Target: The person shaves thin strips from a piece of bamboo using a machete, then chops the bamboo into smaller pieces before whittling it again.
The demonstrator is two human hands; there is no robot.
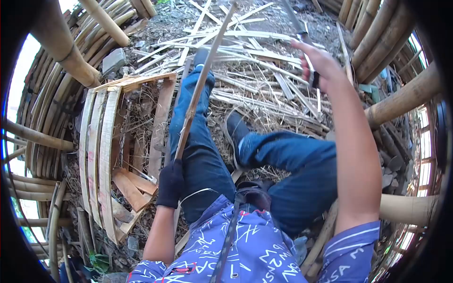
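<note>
My left hand point(170, 185), in a black glove, is closed around the near end of a long bamboo strip point(194, 101). The strip slants up and away over my left leg, its far end near the top of the view. In my bare right hand point(323, 67), raised at the upper right, is a long knife point(294, 20). Its blade points away from me and runs out at the top edge; my fingers wrap its dark handle. Strip and blade are apart. My legs point(200, 151) in blue jeans spread below, the right one bent.
A slatted wooden crate point(107, 141) stands left of my leg, with wood pieces point(130, 188) inside. Many split bamboo strips point(255, 56) litter the ground ahead. Thick bamboo poles point(406, 96) and bamboo walls point(42, 113) close in on both sides. A stone block point(114, 61) lies behind the crate.
</note>
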